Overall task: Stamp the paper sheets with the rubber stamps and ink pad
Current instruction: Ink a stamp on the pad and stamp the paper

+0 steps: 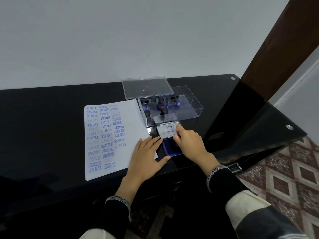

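Black glossy table (51,118) against a pale wall. On it, a stack of paper sheets (110,138), top sheet covered in blue stamped words: SAMPLE, AMENDED, FRAGILE, EXPRESS, AIR MAIL. Just right of the sheets' far end, a clear plastic box (183,107) with dividers, holding several dark-handled rubber stamps (163,110); clear lid (146,87) propped across the box's far left corner.

Near side of the box, touching or almost so: ink pad (170,149), open, blue pad facing up, hinged lid (167,131) standing raised with a white label showing.

Left hand (146,156) flat, fingers straight and spread, palm down over the right edge of the paper, fingertips reaching the ink pad's left rim by the hinge, thumb beside the pad's near corner. Holding nothing.

Right hand (188,142) directly over the blue pad, fingers curled downward, gripping something with a small purple part (178,133) peeking out near the raised lid; likely a stamp, mostly hidden by the fingers. Contact with the ink surface hidden under the hand.

Dark sleeves with pale stitched cuffs on both wrists.
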`<action>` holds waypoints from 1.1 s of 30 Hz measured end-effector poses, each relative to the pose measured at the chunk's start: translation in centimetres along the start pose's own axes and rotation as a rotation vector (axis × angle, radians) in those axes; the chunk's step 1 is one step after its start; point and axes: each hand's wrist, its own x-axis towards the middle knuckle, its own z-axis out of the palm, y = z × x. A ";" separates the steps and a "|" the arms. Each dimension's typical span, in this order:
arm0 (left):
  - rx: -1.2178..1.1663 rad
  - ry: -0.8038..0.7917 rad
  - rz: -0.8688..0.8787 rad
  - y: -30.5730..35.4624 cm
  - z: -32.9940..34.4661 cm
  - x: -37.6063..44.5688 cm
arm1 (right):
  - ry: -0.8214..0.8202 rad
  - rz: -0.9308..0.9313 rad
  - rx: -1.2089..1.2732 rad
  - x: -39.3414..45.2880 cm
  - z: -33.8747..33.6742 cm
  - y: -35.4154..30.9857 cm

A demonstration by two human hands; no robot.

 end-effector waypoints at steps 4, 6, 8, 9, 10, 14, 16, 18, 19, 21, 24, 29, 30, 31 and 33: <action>0.003 -0.008 -0.002 0.0 -0.1 -0.1 | 0.053 -0.014 0.010 -1.0 0.6 0.4; -0.005 -0.010 -0.007 0.0 0.0 -0.1 | 0.117 -0.024 0.020 -1.9 1.1 0.5; -0.001 -0.011 -0.009 0.0 0.1 0.0 | 0.181 -0.027 0.025 -2.6 1.6 0.6; 0.005 -0.011 -0.008 0.0 0.1 0.0 | 0.200 -0.024 0.030 -3.0 1.8 0.6; 0.013 -0.010 -0.005 -0.1 0.2 0.0 | 0.212 -0.022 0.040 -3.2 2.1 0.7; 0.015 -0.020 -0.022 -0.1 0.2 0.0 | 0.225 -0.021 0.114 -3.7 2.5 0.7; 0.019 -0.020 -0.026 0.1 0.1 0.0 | 0.217 -0.028 0.103 -3.4 2.3 0.8; -0.047 -0.043 -0.055 0.2 -0.1 -0.1 | 0.184 -0.030 0.062 -2.7 1.9 0.8; -0.106 -0.074 -0.090 0.3 -0.2 -0.1 | 0.157 -0.031 0.037 -2.4 1.6 0.7; -0.163 -0.116 -0.130 0.6 -0.4 -0.3 | 0.097 -0.031 0.007 -1.5 1.1 0.7; -0.160 -0.113 -0.126 0.5 -0.3 -0.3 | 0.027 -0.021 0.014 -0.4 0.5 0.6; -0.209 -0.130 -0.128 0.6 -0.4 -0.3 | -0.024 -0.003 0.028 0.6 0.2 0.3; -0.191 -0.122 -0.125 0.6 -0.5 -0.3 | -0.016 -0.006 0.030 0.5 0.2 0.3; -0.154 -0.112 -0.118 0.6 -0.5 -0.3 | -0.001 -0.010 0.032 0.2 0.3 0.3; -0.064 -0.073 -0.079 0.6 -0.5 -0.2 | 0.036 -0.020 0.035 -0.5 0.5 0.5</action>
